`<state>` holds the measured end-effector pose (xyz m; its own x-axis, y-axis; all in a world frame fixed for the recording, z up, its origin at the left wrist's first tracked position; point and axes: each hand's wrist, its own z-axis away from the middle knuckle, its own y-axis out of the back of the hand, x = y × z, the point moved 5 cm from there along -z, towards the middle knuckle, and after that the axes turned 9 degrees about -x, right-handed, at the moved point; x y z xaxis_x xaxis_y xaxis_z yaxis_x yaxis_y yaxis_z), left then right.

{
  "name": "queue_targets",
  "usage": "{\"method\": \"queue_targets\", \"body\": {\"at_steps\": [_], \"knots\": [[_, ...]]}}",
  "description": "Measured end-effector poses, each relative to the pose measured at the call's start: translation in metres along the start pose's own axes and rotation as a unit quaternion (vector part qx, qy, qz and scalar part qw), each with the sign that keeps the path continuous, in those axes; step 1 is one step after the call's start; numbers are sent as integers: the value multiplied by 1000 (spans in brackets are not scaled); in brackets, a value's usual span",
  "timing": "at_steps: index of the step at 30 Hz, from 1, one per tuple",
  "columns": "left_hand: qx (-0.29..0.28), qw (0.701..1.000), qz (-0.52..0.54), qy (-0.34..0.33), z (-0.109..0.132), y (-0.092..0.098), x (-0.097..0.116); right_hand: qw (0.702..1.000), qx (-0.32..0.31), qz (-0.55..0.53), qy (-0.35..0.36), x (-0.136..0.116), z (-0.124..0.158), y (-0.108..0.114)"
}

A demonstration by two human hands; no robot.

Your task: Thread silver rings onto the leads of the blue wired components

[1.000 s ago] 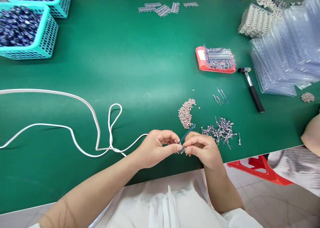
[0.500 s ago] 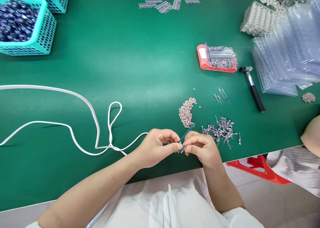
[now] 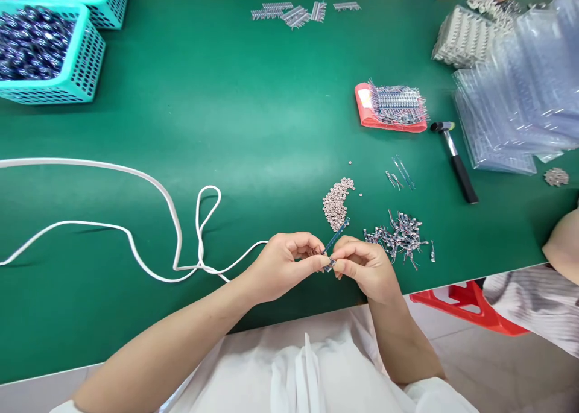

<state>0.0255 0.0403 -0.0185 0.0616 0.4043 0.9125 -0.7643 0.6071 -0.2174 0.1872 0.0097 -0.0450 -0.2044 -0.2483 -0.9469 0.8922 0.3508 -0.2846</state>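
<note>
My left hand [image 3: 289, 265] pinches a narrow blue strip [image 3: 337, 234] near its lower end; the strip slants up and to the right between my hands. The thumb and fingertips of my right hand [image 3: 368, 269] are closed at that same lower end, on a tiny part mostly covered by the fingers. Just beyond the strip's top lies a curved heap of small pale round pieces [image 3: 335, 203]. Right of my right hand is a loose pile of small parts with wire legs [image 3: 400, 235]. Two thin blue strips [image 3: 403, 172] and a few leaded parts lie farther up.
A hammer [image 3: 460, 169] lies at right, beside stacked clear plastic trays [image 3: 515, 99]. A red band [image 3: 393, 125] carries assembled strips. White cable [image 3: 131, 238] loops at left. Turquoise baskets [image 3: 85, 63] stand back left. Another person's arm [image 3: 563, 238] is at the right edge.
The blue strip has shifted slightly between my fingers, its top end a little left and higher. Both hands stay nearly in place, and the view has moved very slightly.
</note>
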Motion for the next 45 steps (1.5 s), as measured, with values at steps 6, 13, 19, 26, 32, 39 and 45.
{"method": "queue_targets", "body": {"at_steps": [6,13,19,26,32,39,45], "knots": [[32,997,-62,-23,2,5,3,997,21,66,33,-10,0,-1],[0,999,48,1,-3,7,-5,995,67,64,45,-6,2,6],[4,999,-33,-29,-3,8,-2,995,60,68,47,-4,2,3],[-76,985,-155,-13,-1,-2,5,991,29,127,1,-11,11,1],[3,987,-161,20,-5,12,-3,879,117,462,18,-35,34,34],[36,989,-144,28,-6,19,-8,741,173,649,22,-39,25,37],[44,990,-134,18,-7,19,-6,731,111,670,62,-33,0,9]]}}
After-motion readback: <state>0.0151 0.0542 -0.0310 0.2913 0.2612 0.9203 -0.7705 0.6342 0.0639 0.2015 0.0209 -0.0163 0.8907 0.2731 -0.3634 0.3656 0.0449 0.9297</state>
